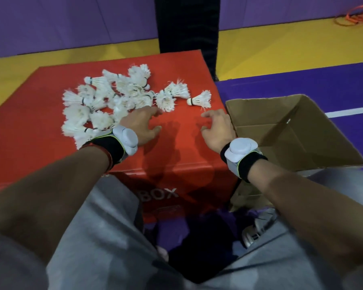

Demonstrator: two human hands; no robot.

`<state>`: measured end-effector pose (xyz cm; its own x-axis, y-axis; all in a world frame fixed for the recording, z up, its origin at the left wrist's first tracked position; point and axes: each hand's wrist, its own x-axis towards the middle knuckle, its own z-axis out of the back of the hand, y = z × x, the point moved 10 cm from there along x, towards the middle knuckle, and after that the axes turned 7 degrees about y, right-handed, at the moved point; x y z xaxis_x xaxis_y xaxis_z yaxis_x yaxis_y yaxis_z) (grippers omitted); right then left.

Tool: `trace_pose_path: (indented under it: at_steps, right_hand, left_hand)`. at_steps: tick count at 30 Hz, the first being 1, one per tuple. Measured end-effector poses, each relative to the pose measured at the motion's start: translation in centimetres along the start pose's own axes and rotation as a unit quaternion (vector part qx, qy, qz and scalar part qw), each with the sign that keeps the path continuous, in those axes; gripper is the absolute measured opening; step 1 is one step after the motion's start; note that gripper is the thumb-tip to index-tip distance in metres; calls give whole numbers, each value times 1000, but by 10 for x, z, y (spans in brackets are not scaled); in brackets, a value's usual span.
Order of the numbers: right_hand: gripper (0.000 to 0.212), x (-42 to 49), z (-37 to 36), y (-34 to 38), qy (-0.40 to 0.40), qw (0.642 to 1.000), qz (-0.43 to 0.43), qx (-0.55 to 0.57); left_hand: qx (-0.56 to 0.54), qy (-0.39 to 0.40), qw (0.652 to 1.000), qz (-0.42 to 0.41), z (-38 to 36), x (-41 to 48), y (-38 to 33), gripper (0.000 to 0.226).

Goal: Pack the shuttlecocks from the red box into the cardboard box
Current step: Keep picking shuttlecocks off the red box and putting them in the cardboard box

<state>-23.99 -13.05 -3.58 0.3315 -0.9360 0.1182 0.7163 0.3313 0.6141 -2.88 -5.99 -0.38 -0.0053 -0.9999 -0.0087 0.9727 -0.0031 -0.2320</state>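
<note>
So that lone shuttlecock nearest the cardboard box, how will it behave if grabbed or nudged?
The lone shuttlecock is probably very light, mostly feathers on a small cork. Its frayed feathers look fragile; squeezing may crush them. Lying sideways, it would likely curve when nudged.

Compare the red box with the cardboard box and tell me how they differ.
The red box is closed, its flat top carrying the shuttlecocks; the cardboard box is open-topped, with no shuttlecock visible inside. The red box is bright red with white lettering on its front; the cardboard box is plain brown. The red box looks wider than the cardboard box. Both stand side by side.
</note>
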Motion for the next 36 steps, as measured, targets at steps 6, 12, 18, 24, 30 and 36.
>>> trace_pose_path:
  at_steps: [6, 12, 18, 24, 30, 36]
  right_hand:
    - [37, 3, -45, 51, 45, 998, 46, -2]
    - [37, 2, -85, 93, 83, 993, 81, -13]
    - [38, 3, -107, 124, 101, 988, 114, -21]
    - [51, 15, -126, 141, 128, 983, 124, -30]
    - [65, 26, -141, 155, 149, 978, 144, -17]
    - [66, 28, -159, 165, 178, 970, 165, -22]
  left_hand:
    - [6, 9, 998, 57, 5, -44, 53, 46]
    - [-6, -4, 997, 78, 13, -70, 79, 57]
    - [34, -8, 997, 73, 16, -86, 88, 62]
    - [62, 9, 996, 56, 9, -90, 94, 63]
    - [85, 37, 995, 45, 5, -91, 94, 64]
    - [81, 42, 994, 63, 5, -97, 107, 55]
